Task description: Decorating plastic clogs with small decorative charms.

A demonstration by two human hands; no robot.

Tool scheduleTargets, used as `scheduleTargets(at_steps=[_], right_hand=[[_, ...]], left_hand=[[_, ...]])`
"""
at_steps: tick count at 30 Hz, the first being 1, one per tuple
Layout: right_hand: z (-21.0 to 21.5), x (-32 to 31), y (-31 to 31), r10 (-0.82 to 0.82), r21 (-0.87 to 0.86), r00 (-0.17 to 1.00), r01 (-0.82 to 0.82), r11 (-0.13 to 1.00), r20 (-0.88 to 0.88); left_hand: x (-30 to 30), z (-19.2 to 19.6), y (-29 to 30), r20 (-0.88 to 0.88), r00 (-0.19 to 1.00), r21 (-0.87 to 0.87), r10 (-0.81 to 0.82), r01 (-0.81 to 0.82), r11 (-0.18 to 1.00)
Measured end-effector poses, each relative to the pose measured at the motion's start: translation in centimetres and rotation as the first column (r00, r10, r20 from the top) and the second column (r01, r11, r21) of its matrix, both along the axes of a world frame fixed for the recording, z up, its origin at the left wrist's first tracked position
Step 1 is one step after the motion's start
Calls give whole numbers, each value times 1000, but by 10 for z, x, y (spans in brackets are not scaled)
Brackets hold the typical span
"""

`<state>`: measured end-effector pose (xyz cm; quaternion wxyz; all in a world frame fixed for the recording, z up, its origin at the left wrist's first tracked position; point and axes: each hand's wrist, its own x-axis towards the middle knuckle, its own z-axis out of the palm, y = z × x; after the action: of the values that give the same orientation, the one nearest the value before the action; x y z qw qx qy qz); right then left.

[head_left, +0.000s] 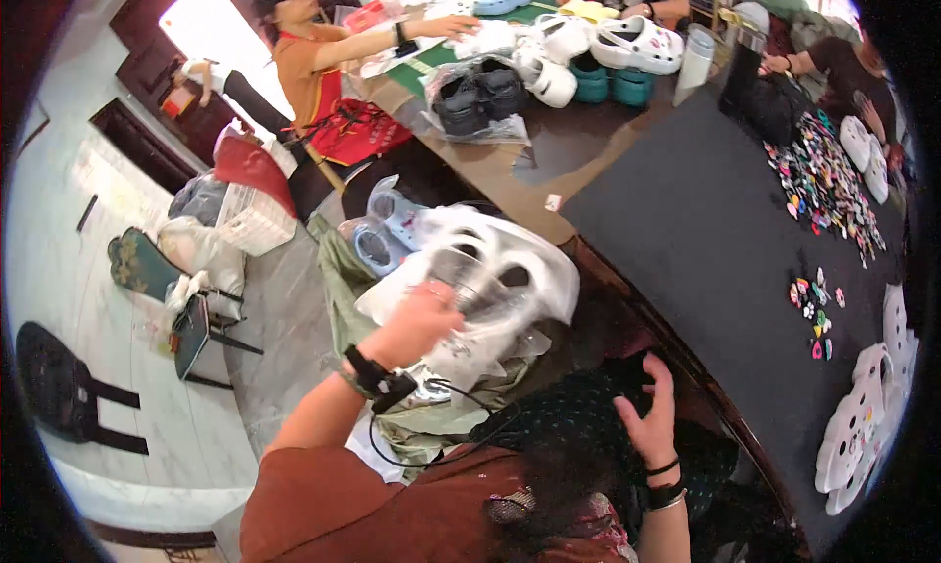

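My left hand (423, 318) is closed, slightly blurred, on a clear plastic bag with a pair of white clogs (544, 269) in it. The bag is above an open green sack (338, 279), left of the table's edge. Beside it, light blue clogs (377, 244) also sit over the sack. My right hand (652, 411) is raised near the table edge, fingers apart and nothing in it. A dark band and a bracelet are on its wrist; a black strap with a cable is on the left one.
The dark-topped table (657, 200) holds a heap of small colourful charms (823, 186) and a large white clog (858, 431) at the right. Bagged black clogs (475, 97), white clogs (632, 46) and a white bottle (696, 58) stand at the far side. Other people work around it.
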<state>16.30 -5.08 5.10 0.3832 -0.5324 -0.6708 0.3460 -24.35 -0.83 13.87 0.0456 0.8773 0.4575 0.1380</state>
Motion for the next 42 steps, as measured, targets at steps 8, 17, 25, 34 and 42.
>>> scheduleTargets(at_steps=[8,17,25,34,42], right_hand=[[0,-57,25,74,10,996,-75,997,57],[3,-64,33,-22,120,999,19,993,25],[7,-75,30,32,103,995,-42,994,93],[13,-78,30,65,27,990,-69,997,126],[40,-83,46,291,81,906,-330,941,309]], left_hand=[[71,-27,-8,-11,898,-33,-439,439,898],[35,-11,61,347,897,-392,-273,403,827],[-86,-176,199,338,461,-218,821,-810,545],[-108,-219,251,111,534,-245,838,-803,544],[-24,-145,146,576,725,71,377,-504,861]])
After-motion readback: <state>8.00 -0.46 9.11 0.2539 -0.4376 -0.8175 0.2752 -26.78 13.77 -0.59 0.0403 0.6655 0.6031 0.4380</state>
